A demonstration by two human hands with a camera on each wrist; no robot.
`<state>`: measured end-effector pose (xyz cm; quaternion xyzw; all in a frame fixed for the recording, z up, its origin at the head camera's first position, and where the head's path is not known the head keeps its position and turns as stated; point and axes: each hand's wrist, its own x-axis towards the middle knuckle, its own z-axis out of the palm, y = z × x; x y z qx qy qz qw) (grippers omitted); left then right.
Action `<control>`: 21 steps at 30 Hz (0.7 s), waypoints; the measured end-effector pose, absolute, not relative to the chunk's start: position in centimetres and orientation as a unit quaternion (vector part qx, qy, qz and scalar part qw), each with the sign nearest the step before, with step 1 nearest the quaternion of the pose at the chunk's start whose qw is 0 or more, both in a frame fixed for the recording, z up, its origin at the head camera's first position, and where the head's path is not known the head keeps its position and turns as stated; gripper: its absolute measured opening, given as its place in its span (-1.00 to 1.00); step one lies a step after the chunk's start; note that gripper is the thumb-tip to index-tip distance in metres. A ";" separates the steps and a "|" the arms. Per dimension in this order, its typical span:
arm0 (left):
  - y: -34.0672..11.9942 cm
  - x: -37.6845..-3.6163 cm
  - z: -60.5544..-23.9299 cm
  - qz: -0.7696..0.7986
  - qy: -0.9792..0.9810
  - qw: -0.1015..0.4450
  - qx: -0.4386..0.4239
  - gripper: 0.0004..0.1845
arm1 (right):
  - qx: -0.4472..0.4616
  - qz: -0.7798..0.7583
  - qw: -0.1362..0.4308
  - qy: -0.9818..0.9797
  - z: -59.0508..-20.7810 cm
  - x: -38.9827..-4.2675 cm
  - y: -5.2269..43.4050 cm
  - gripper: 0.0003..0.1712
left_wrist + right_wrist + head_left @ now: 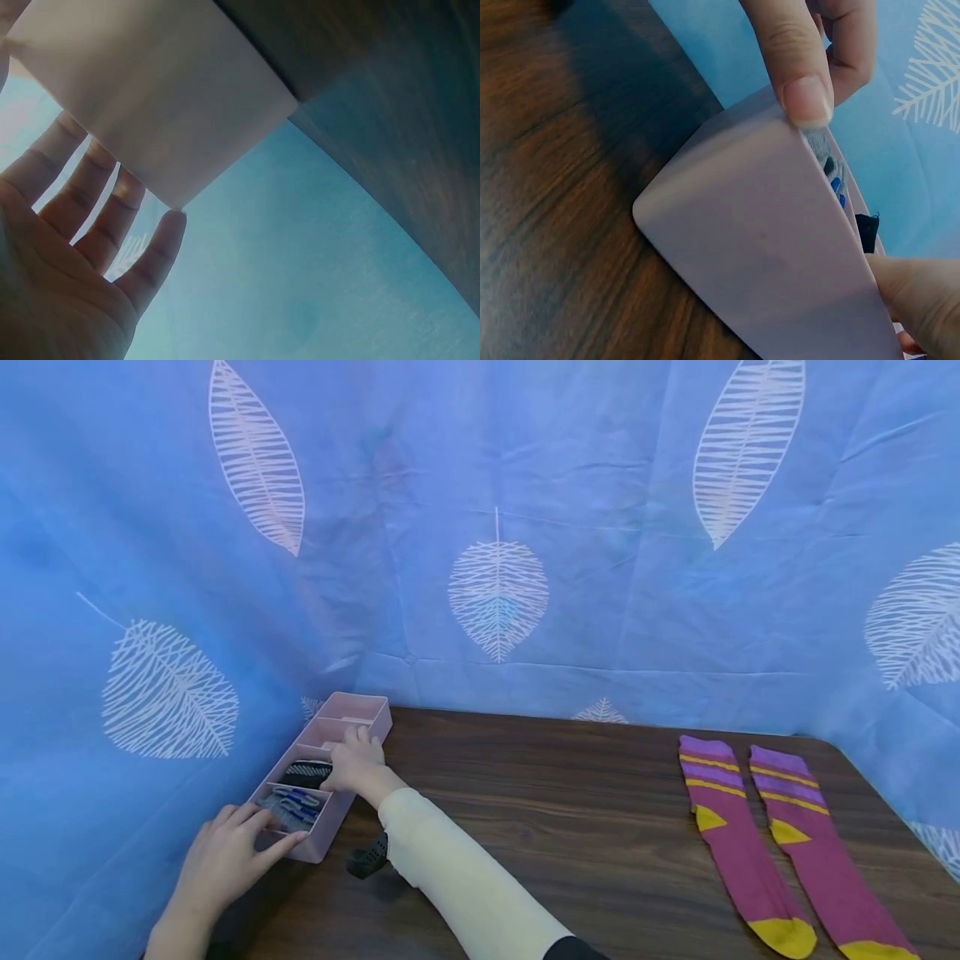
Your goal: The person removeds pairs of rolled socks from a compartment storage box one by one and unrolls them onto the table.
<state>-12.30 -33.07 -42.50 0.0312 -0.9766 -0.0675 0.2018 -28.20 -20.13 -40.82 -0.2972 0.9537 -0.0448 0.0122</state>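
My left grip (223, 862) clasps the near end of the pink box (329, 830), lower left of the head view. The box's length slants up-right; just right of its black bundle (303, 773) is my right grip (360, 765), whether clasping I cannot tell.

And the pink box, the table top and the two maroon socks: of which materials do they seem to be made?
The pink box looks like matte plastic: smooth, thin walls, rounded corner. The table top seems wood or wood-look laminate; its dark grain fits both. The maroon socks look like soft, dull knitted fabric: they lie flat and limp; the fibre cannot be told.
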 end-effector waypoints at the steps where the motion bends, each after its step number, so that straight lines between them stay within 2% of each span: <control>1: -33.1 -12.3 -42.5 -0.068 -0.976 0.205 0.031 -0.46 | -0.292 -0.045 0.014 0.955 -40.7 -28.1 -20.2 -0.66; 8: -32.9 -12.3 -42.2 -0.069 -0.977 0.198 0.037 -0.44 | -0.266 -0.065 0.013 0.962 -40.7 -27.7 -20.7 -0.76; 21: -32.8 -12.3 -42.2 -0.071 -0.980 0.181 0.052 -0.38 | -0.287 -0.080 -0.061 0.952 -41.9 -27.7 -20.1 -0.79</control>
